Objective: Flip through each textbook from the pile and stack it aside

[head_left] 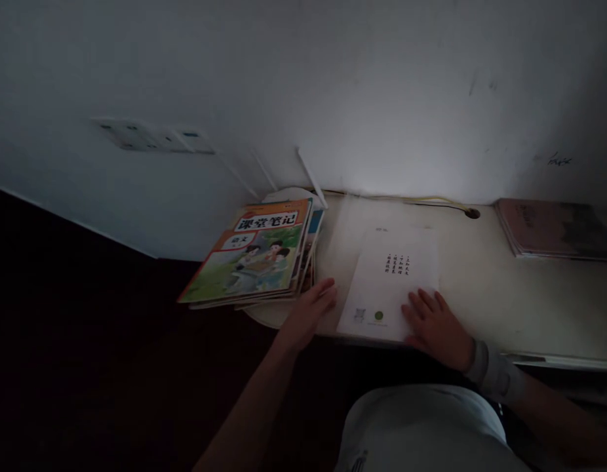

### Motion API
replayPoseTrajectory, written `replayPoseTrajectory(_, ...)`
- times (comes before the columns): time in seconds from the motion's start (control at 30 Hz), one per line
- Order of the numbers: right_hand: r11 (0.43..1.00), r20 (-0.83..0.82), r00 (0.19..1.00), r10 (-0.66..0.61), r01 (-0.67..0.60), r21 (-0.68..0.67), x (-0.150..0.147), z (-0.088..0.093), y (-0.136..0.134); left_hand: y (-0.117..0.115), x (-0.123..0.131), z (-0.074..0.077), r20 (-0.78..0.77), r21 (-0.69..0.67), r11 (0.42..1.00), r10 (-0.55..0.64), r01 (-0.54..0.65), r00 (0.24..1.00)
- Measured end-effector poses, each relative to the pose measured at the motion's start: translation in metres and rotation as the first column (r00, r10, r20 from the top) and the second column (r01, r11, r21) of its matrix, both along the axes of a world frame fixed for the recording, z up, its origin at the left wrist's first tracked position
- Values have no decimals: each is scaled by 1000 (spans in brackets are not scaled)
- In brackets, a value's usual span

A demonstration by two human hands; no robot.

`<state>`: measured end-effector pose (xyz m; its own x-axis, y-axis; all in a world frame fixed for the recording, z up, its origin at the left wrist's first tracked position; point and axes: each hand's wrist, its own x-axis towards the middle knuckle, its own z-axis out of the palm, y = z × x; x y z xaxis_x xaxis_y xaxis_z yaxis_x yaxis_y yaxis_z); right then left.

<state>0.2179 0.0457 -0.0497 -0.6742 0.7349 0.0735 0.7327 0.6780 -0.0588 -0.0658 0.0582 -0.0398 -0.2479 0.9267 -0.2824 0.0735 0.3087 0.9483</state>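
A white booklet [377, 282] with dark vertical writing, a small square code and a green round mark lies flat on the pale desk [485, 295]. My right hand [436, 328] rests on the booklet's lower right corner, fingers spread. Between the booklet and a stack of books to its left is my left hand [311, 311], fingers stretched out beside the stack's lower right edge. Whether it touches the books I cannot tell. On top of that stack is a workbook [249, 252] with an orange and green cover showing drawn children.
A stack of pinkish books [554, 229] lies at the desk's right rear. By the wall, a yellow cable [431, 198] runs to a round hole [472, 213]. White sockets [153, 136] sit on the left wall. The workbook stack overhangs the desk's left edge.
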Motion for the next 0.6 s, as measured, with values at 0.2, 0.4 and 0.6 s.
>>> replayPoseTrajectory(0.2, 998, -34, 999, 15, -12, 61, -2, -18, -14, -1, 0, 2, -105, -117, 986, -130, 117, 986)
replayPoseTrajectory(0.4, 999, -105, 994, 19, -15, 35, 0, -20, -13, 27, 4, 1, -204, -84, 963, -268, 256, 941)
replayPoseTrajectory(0.6, 999, -152, 988, 5, 4, 54, 0, -21, -12, 43, 6, 4, -399, -224, 935, -347, 276, 849)
